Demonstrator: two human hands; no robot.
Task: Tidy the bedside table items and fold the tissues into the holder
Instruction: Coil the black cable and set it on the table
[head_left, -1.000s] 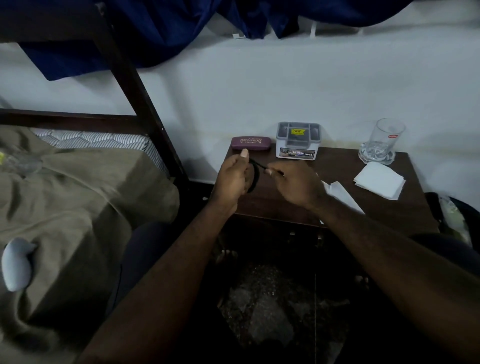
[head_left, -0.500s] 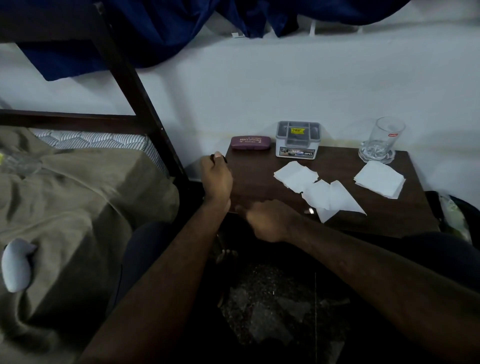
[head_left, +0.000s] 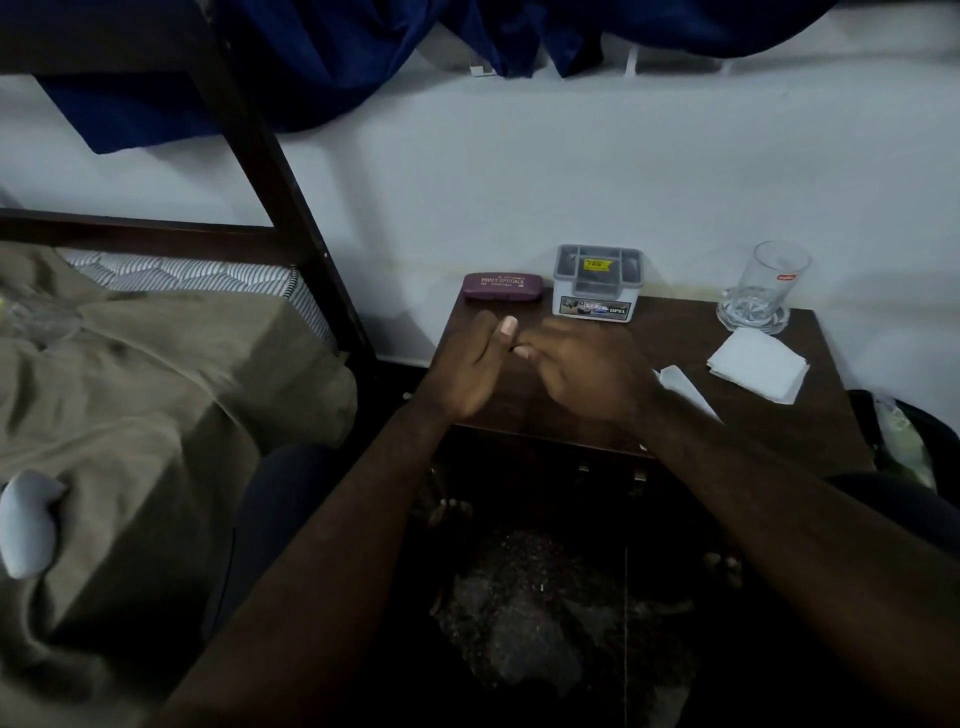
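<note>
My left hand and my right hand meet fingertip to fingertip above the left half of the dark wooden bedside table. Both have curled fingers, and anything pinched between them is hidden. Behind them stand a grey-and-white tissue holder with open compartments and a maroon glasses case to its left. A folded white tissue stack lies at the right. One loose tissue pokes out from under my right wrist; the others are covered.
A clear glass stands at the table's back right corner. The bed with an olive blanket and its dark post are close on the left. A blue curtain hangs above, and a bag sits right of the table.
My right hand rose from the table's front edge to meet my left hand, which shifted right from the table's left edge. The middle tissues are now covered by my right hand.
</note>
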